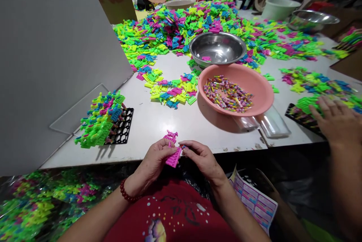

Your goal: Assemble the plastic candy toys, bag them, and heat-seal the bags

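Note:
My left hand [154, 159] is closed around a pink plastic piece [173, 158] with slots, just off the table's front edge. Another pink piece [171, 135] sticks up above its fingers. At the right side of the slotted piece, my right hand [202, 159] pinches a small colourful item [182, 147], mostly covered by the fingertips. Ahead and to the right, a pink bowl [266, 95] holds many small wrapped multicoloured items. At the left, a black rack [123, 132] carries upright sticks topped with bright plastic figures.
A steel bowl [217, 48] stands behind the pink bowl, before a big heap of plastic pieces [158, 34]. A grey panel [56, 65] rises at the left. Another person's hand [336, 117] is over a second rack at the right.

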`<move>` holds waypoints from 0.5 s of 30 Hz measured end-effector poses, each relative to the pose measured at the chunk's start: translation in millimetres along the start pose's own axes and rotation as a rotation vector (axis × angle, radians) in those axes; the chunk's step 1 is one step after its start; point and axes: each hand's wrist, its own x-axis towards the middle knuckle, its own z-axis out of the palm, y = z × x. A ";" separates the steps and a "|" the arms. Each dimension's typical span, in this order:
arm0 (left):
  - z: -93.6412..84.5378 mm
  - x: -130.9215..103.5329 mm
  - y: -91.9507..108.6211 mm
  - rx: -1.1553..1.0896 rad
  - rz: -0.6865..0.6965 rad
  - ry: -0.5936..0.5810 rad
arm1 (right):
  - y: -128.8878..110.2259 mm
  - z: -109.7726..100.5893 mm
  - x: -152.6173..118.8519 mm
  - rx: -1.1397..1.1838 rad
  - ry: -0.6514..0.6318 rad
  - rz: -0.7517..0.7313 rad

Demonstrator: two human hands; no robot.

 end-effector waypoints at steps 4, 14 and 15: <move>1.1 -0.2 0.3 0.003 0.025 0.006 | -0.8 -0.7 -0.4 -0.096 0.003 -0.052; -4.9 -3.8 0.2 0.263 0.119 0.014 | -8.3 -0.3 -2.6 -0.242 -0.007 -0.153; -3.9 -4.9 1.2 0.291 0.134 0.021 | -7.9 -0.4 -2.5 -0.225 -0.002 -0.150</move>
